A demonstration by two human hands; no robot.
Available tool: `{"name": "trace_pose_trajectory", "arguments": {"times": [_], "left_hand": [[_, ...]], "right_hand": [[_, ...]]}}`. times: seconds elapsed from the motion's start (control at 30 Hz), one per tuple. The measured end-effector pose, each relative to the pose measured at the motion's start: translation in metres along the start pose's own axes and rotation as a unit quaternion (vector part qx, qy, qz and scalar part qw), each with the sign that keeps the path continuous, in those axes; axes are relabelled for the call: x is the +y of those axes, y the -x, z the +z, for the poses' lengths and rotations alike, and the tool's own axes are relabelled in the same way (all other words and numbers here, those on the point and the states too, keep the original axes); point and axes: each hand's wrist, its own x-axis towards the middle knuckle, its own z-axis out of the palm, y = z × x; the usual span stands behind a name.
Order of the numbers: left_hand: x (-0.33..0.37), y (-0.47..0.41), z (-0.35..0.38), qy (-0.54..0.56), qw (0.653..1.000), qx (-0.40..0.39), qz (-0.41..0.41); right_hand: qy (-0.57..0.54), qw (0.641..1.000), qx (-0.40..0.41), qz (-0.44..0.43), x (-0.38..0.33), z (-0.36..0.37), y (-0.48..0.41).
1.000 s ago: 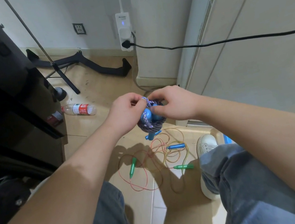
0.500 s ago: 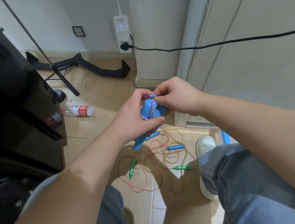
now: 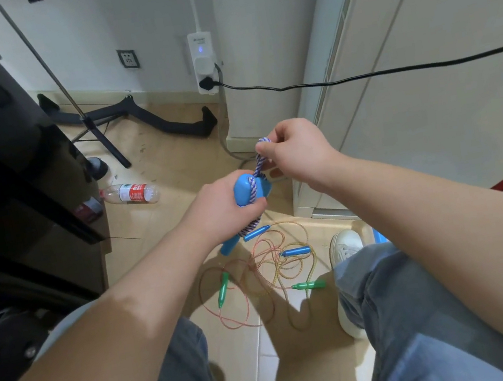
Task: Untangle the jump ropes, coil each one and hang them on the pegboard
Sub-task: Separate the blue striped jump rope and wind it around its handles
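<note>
1. We see the left hand (image 3: 220,211) gripping the blue handles (image 3: 243,191) of a braided purple-white jump rope (image 3: 258,169). Its fingers are curled tight round the handles, and the rope is wound over them.
2. The right hand (image 3: 298,151) pinches a loop of that rope just above the handles, fingers clamped together on the strand.
3. The bundle is held in the air between both hands. The hands are near each other but not touching.
4. 1 handle end pokes out below the left hand.
5. On the floor (image 3: 172,167) under the hands we see a tangle of thin orange and yellow ropes (image 3: 250,267) in loose overlapping loops.
6. 2 green handles (image 3: 222,291) lie at the left and lower right of the tangle, and 2 small blue handles (image 3: 294,252) at its top and right.
7. A white shoe (image 3: 344,246) sits just beside the tangle's right edge, and knees in jeans (image 3: 416,312) fill the bottom of the view.
8. A plastic bottle (image 3: 131,194) with a red label lies on its side, left of the hands.
9. A white power strip (image 3: 203,61) hangs on the wall, with a black cable (image 3: 358,77) running right from it. The tripod (image 3: 98,130) legs stand on the floor at left.
</note>
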Motion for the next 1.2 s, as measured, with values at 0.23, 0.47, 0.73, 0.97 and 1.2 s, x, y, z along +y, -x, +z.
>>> {"name": "trace_pose_trajectory", "arguments": {"times": [0.23,0.47,0.73,0.97,1.2], "left_hand": [[0.001,0.009,0.002,-0.066,0.998,0.015,0.000],[0.014,0.024,-0.015,0.023,0.997,-0.053,0.051],[0.041,0.042,-0.039,0.098,0.989,0.095,0.059],[0.078,0.048,-0.057,0.114,0.989,0.088,0.030],[0.084,0.049,-0.044,0.041,0.993,0.109,-0.029]], "right_hand": [[-0.049,0.998,-0.016,0.025,-0.010,0.006,0.010],[0.009,0.995,-0.060,-0.075,-0.027,0.002,0.029],[-0.008,0.987,-0.070,-0.146,-0.060,-0.009,0.070],[-0.187,0.971,-0.012,-0.148,-0.083,-0.022,0.092],[-0.172,0.974,-0.005,-0.151,-0.072,-0.028,0.100]]}}
